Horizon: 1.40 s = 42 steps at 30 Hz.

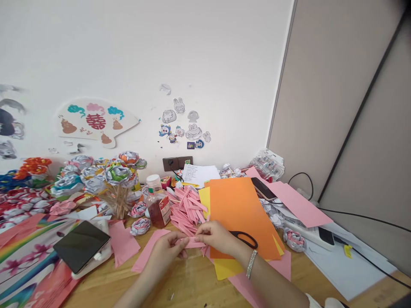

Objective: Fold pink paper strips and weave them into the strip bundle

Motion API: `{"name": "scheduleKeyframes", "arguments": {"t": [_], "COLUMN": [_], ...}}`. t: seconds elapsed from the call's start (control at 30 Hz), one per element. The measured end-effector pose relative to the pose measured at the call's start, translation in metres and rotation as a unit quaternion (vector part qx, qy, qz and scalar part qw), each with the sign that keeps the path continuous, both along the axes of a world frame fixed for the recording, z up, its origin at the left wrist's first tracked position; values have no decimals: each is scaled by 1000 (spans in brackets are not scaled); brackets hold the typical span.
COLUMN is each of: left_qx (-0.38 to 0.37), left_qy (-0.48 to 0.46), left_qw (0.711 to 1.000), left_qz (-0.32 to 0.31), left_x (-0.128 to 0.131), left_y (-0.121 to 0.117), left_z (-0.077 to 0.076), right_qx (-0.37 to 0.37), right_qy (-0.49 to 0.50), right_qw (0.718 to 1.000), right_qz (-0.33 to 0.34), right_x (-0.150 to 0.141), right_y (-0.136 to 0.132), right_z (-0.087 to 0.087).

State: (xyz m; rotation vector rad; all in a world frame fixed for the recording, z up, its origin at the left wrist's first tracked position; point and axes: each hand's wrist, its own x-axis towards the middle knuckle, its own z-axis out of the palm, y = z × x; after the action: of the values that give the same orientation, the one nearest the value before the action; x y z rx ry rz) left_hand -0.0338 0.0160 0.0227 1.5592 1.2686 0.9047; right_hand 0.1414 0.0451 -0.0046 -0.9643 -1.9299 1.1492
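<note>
A pink paper strip (193, 245) is stretched between my two hands, low over the wooden table. Thumb and fingers of my left hand (170, 248) pinch its left part. My right hand (213, 234), with a bracelet at the wrist, pinches the strip farther right. Just beyond them lies a heap of pink folded strips (186, 209). Scissors (246, 239) with black handles rest on an orange sheet (239, 205), partly hidden by my right hand. A pink sheet (149, 252) lies beside my left hand.
A bottle of red liquid (157, 209) stands behind my left hand. Paper flowers on sticks (117, 184) crowd the back left. A tablet-like black device (81, 246) lies at the left. White sheets (349, 265), a power strip (308, 233) and cables lie at the right.
</note>
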Motion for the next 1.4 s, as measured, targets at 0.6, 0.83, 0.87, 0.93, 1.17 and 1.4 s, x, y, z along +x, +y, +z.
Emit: {"name": "scheduleKeyframes", "arguments": {"t": [0.6,0.83,0.87,0.93,1.17,1.4], "left_qx": [-48,72,77,66,-52,-105], "left_qy": [-38,6,13,9,-152,-228], "left_qw": [998,997,997,998,984,967], "left_qz": [-19,15,9,-22,-76,-44], "left_x": [-10,-6,-5,-4,-10,-9], "left_y": [8,4,3,3,7,3], "left_z": [-3,0,1,3,-1,3], "right_qx": [61,-49,-64,-79,-83,-106], "right_qy": [-27,47,54,68,134,149], "right_qw": [997,996,994,993,984,979], "right_qz": [40,64,67,62,78,90], "right_x": [9,3,2,1,4,7], "right_y": [-1,-4,-4,-3,-3,-5], "right_z": [15,8,7,6,12,15]}}
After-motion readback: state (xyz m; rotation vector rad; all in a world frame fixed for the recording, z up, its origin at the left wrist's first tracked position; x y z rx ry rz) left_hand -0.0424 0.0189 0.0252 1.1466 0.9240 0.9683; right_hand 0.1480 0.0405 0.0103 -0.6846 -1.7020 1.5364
